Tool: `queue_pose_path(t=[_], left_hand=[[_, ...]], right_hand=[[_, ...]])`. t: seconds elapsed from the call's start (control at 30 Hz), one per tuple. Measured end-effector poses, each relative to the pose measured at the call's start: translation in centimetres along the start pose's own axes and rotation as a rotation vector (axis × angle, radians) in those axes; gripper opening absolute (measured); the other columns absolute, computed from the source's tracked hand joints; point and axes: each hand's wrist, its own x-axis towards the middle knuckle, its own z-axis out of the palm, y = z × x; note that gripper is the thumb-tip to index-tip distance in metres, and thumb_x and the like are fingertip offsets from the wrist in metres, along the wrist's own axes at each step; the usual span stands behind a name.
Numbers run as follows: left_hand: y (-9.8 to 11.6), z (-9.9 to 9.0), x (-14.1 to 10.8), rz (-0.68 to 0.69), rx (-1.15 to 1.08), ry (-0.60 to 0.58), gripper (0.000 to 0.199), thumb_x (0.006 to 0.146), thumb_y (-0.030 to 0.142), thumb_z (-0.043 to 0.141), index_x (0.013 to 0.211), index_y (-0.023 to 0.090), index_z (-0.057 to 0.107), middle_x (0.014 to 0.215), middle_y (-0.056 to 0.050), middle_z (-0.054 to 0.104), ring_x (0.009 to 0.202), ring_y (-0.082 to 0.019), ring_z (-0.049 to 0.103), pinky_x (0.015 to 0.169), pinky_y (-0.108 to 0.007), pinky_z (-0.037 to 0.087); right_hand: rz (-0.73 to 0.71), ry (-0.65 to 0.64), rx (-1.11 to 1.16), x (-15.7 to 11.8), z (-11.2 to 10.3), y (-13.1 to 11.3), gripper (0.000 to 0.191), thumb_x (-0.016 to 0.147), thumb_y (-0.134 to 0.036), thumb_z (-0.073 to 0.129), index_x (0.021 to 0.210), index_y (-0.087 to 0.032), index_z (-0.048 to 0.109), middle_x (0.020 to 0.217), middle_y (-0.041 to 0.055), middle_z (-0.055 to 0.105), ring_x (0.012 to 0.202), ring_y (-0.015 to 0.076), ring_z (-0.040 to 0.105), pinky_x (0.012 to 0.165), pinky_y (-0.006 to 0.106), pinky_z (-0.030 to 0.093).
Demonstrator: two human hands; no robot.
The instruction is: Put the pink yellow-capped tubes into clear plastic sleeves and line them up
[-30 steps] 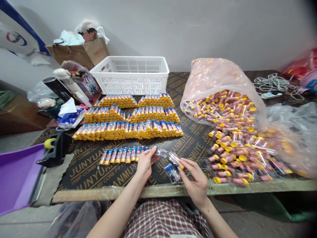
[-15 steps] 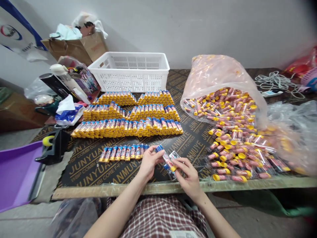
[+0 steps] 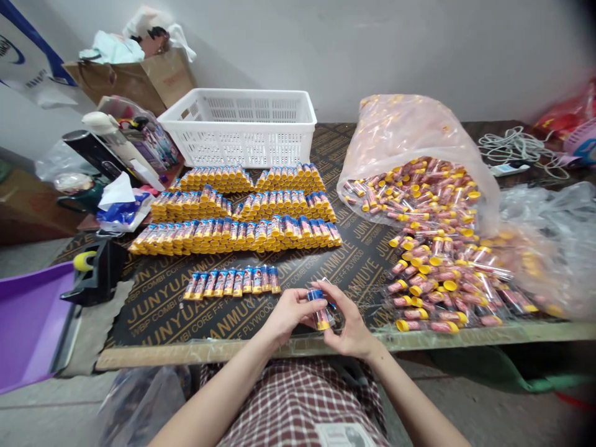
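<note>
Near the table's front edge, my left hand point(image 3: 291, 315) and my right hand point(image 3: 348, 320) hold one small tube point(image 3: 320, 310) between them, blue cap up and yellow end down. My left fingers and thumb grip its left side; my right fingers close round its top and lower right. Part of a flat printed piece shows behind the tube, mostly hidden by my fingers. To the left lies a short row of tubes point(image 3: 233, 282). Behind it are stacked rows of blue-and-yellow tubes point(image 3: 242, 234). On the right, loose yellow-capped tubes point(image 3: 437, 292) lie in a heap.
A white basket point(image 3: 246, 139) stands behind the stacks. The loose tubes spill from a pink translucent bag point(image 3: 410, 127). On the left are a black tape dispenser point(image 3: 100, 270), a purple dustpan point(image 3: 35, 323) and bottles point(image 3: 105, 127). White cable point(image 3: 524, 149) lies at the back right.
The tube has turned from slanted to nearly upright and moved slightly down. My right fingers have come up to its blue top. The whole view has shifted a little.
</note>
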Motion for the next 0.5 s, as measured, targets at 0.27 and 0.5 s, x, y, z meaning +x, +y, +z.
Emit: queue_pose_path(t=[0.27,0.5], left_hand=[[-0.3,0.3,0.0,-0.004,0.027,0.019,0.039,0.061,0.038,0.075,0.086,0.009,0.067,0.073,-0.008,0.066,0.058,-0.013,0.059,0.053,-0.023,0.047],[1.6,-2.3,1.4,0.177,0.764,0.394,0.029,0.070,0.045,0.062,0.072,0.016,0.065,0.068,-0.007,0.063,0.067,-0.021,0.058,0.065,-0.033,0.044]], right_hand=[[0.027,0.056,0.072,-0.4,0.7,0.4,0.081,0.060,-0.009,0.050,0.137,-0.022,0.028,0.134,0.0096,0.044,0.123,0.0262,0.045,0.104,0.044,0.037],[0.099,0.049,-0.079,0.4,-1.4,0.6,0.086,0.069,-0.020,0.060,0.142,-0.024,0.015,0.146,0.0104,0.025,0.131,0.0265,0.032,0.104,0.044,0.035]])
